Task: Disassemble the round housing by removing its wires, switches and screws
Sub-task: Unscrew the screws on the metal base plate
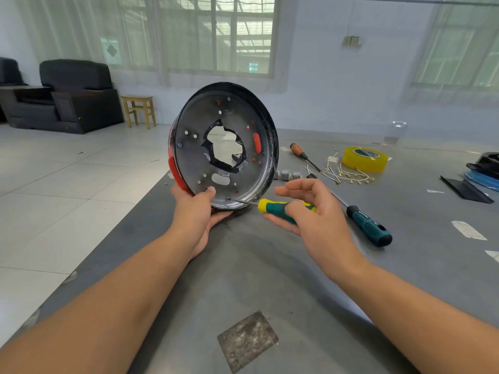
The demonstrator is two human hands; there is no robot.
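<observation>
The left hand (pixel 198 209) grips the lower rim of the round housing (pixel 224 145), holding it on edge over the grey surface (pixel 259 279) with its open inside turned toward the camera. The right hand (pixel 310 211) pinches the yellow-and-green handle of a small screwdriver (pixel 270 206) between thumb and fingers, its tip set against a screw (pixel 228 198) near the housing's bottom edge. Further right on the surface lie a longer screwdriver (pixel 368 225), loose wires (pixel 348 175), small grey switches (pixel 289 174), an orange-handled screwdriver (pixel 303 155) and a roll of yellow tape (pixel 364 159).
</observation>
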